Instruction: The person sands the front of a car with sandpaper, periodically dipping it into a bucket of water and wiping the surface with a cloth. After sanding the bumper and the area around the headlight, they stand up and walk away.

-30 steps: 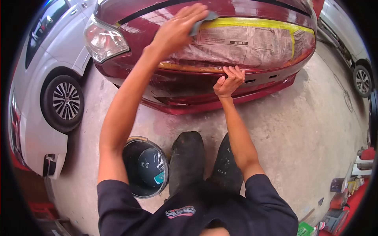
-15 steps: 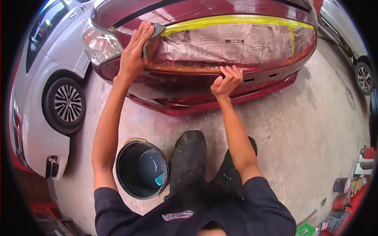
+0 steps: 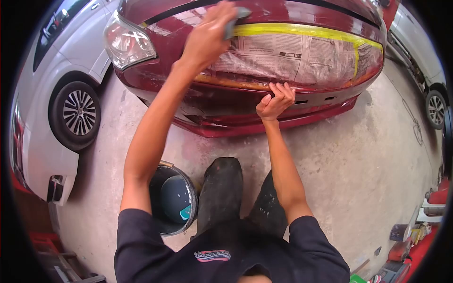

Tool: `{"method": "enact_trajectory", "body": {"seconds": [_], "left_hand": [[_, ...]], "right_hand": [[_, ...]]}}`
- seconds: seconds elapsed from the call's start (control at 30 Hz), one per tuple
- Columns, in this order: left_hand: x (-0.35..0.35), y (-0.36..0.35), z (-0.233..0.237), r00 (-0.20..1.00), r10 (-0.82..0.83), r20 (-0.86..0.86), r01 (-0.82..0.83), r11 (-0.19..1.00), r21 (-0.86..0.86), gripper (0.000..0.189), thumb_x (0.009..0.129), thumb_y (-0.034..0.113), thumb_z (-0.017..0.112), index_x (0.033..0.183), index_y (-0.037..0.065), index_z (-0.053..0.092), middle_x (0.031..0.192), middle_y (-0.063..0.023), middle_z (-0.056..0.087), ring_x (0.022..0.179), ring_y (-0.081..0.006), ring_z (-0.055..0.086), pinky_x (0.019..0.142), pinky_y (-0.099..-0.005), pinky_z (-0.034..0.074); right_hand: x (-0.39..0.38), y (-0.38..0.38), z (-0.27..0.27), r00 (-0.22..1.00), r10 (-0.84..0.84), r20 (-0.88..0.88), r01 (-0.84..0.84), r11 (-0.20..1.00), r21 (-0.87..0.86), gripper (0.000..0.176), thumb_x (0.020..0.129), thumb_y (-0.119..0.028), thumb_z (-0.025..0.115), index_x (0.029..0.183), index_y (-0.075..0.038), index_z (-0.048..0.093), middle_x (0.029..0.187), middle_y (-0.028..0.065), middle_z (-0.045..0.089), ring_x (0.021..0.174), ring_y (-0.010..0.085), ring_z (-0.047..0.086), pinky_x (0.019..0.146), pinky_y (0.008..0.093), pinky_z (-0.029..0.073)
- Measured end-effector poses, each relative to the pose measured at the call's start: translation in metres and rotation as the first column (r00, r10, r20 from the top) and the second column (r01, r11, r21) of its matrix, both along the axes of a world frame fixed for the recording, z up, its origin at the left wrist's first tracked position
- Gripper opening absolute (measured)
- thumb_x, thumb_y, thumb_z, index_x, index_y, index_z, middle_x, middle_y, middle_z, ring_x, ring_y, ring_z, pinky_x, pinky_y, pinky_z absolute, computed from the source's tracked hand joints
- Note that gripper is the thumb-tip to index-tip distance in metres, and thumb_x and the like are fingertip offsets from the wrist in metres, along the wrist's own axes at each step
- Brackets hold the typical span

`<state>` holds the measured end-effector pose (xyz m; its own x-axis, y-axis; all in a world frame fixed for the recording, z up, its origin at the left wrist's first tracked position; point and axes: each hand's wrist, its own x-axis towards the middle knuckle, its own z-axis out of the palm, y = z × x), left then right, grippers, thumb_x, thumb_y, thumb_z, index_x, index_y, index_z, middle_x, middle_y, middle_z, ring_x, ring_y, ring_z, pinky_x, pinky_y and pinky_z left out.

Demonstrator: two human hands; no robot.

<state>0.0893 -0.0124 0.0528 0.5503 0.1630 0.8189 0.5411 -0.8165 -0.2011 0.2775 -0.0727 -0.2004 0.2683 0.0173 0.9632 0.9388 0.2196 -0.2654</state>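
Note:
My left hand [image 3: 210, 35], smeared by motion, presses a grey sheet [image 3: 232, 24] to the dark red front of a car [image 3: 174, 42], just left of the yellow tape [image 3: 292, 29]. Taped-over newspaper [image 3: 271, 52] covers the opening beside it. The headlight [image 3: 128, 43] is further left. My right hand [image 3: 277, 101] rests with curled fingers over the bumper's edge, below the newspaper; whether it holds anything but that edge does not show.
A black bucket [image 3: 173, 198] with liquid and a teal item stands left of my legs. A silver car [image 3: 71, 52] is at the left, another [image 3: 420, 52] at the right. Red and white items [image 3: 424, 236] lie at the lower right.
My left hand has moved up and to the right with the grey sheet, from beside the headlight to the tape's left end. My right hand keeps its place on the bumper.

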Motion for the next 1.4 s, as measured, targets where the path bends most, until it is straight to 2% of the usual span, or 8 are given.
{"method": "enact_trajectory", "body": {"seconds": [0.23, 0.5, 0.6, 0.7, 0.8, 1.03, 1.17, 1.4], "left_hand": [[-0.08, 0.003, -0.028, 0.994, 0.051, 0.101, -0.047, 0.998, -0.042, 0.049, 0.097, -0.002, 0.058, 0.146, 0.004, 0.058, 0.152, -0.0202, 0.055, 0.147, -0.035, 0.046, 0.122, -0.0477, 0.039], [-0.009, 0.005, 0.0, 0.989, -0.121, -0.086, 0.12, 0.993, -0.016, 0.075, 0.072, -0.009, 0.068, 0.144, 0.008, 0.056, 0.152, -0.018, 0.055, 0.143, -0.032, 0.051, 0.121, -0.0446, 0.042], [-0.077, 0.009, -0.03, 0.988, -0.041, 0.149, 0.043, 0.999, -0.014, 0.045, 0.097, -0.006, 0.057, 0.14, 0.005, 0.063, 0.147, -0.0204, 0.06, 0.142, -0.0379, 0.053, 0.119, -0.0462, 0.042], [-0.054, 0.009, -0.035, 0.97, 0.033, 0.241, -0.028, 0.999, -0.021, 0.045, 0.097, -0.004, 0.058, 0.141, 0.005, 0.061, 0.148, -0.0204, 0.059, 0.143, -0.039, 0.05, 0.119, -0.0475, 0.043], [0.007, 0.01, 0.001, 0.998, -0.056, -0.021, 0.055, 0.998, -0.029, 0.064, 0.082, -0.006, 0.066, 0.144, 0.005, 0.055, 0.151, -0.0202, 0.055, 0.143, -0.041, 0.049, 0.118, -0.0494, 0.042], [-0.078, 0.0, -0.047, 0.968, 0.1, 0.23, -0.093, 0.995, -0.042, 0.042, 0.102, -0.001, 0.052, 0.144, -0.003, 0.056, 0.147, -0.026, 0.058, 0.143, -0.042, 0.05, 0.121, -0.0511, 0.038], [-0.004, -0.003, -0.007, 1.0, -0.003, 0.01, 0.003, 1.0, -0.019, 0.068, 0.078, -0.007, 0.061, 0.145, -0.002, 0.054, 0.154, -0.0232, 0.051, 0.148, -0.0372, 0.044, 0.124, -0.0447, 0.036], [-0.092, -0.008, -0.073, 0.947, 0.145, 0.288, -0.131, 0.989, -0.069, 0.042, 0.104, 0.002, 0.051, 0.146, -0.002, 0.055, 0.148, -0.0251, 0.057, 0.144, -0.0392, 0.049, 0.122, -0.0486, 0.037]], "right_hand": [[0.001, 0.002, -0.003, 1.0, 0.002, -0.004, -0.002, 1.0, 0.011, 0.033, 0.094, -0.028, 0.05, 0.117, -0.013, 0.068, 0.121, 0.0065, 0.058, 0.126, 0.0307, 0.054, 0.118, 0.052, 0.03], [0.0, 0.003, -0.003, 1.0, 0.004, -0.002, -0.004, 1.0, 0.015, 0.032, 0.095, -0.029, 0.049, 0.116, -0.013, 0.068, 0.12, 0.0066, 0.059, 0.125, 0.0305, 0.054, 0.117, 0.0525, 0.031], [-0.001, -0.001, 0.001, 1.0, 0.007, -0.027, -0.006, 1.0, 0.013, 0.031, 0.095, -0.029, 0.05, 0.114, -0.014, 0.069, 0.12, 0.0062, 0.059, 0.125, 0.0301, 0.055, 0.118, 0.0521, 0.031], [-0.001, 0.001, -0.001, 1.0, 0.0, -0.031, 0.001, 1.0, 0.022, 0.032, 0.094, -0.029, 0.05, 0.115, -0.014, 0.069, 0.12, 0.0061, 0.059, 0.125, 0.03, 0.055, 0.118, 0.052, 0.031], [0.003, 0.003, -0.004, 1.0, -0.001, -0.007, 0.001, 1.0, 0.016, 0.033, 0.095, -0.03, 0.05, 0.117, -0.014, 0.068, 0.12, 0.0063, 0.059, 0.125, 0.0297, 0.054, 0.118, 0.0518, 0.03], [-0.005, 0.0, -0.004, 1.0, -0.011, -0.012, 0.011, 1.0, -0.009, 0.033, 0.096, -0.029, 0.047, 0.116, -0.011, 0.067, 0.119, 0.0081, 0.059, 0.125, 0.0315, 0.053, 0.118, 0.054, 0.029], [-0.002, 0.0, -0.001, 1.0, -0.017, 0.01, 0.017, 1.0, 0.005, 0.033, 0.096, -0.029, 0.046, 0.115, -0.01, 0.066, 0.119, 0.0089, 0.059, 0.126, 0.0317, 0.052, 0.118, 0.0556, 0.028], [-0.001, 0.001, -0.002, 1.0, -0.023, 0.002, 0.023, 1.0, 0.014, 0.033, 0.097, -0.028, 0.046, 0.115, -0.01, 0.066, 0.118, 0.009, 0.059, 0.126, 0.0321, 0.052, 0.119, 0.0562, 0.028]]}}
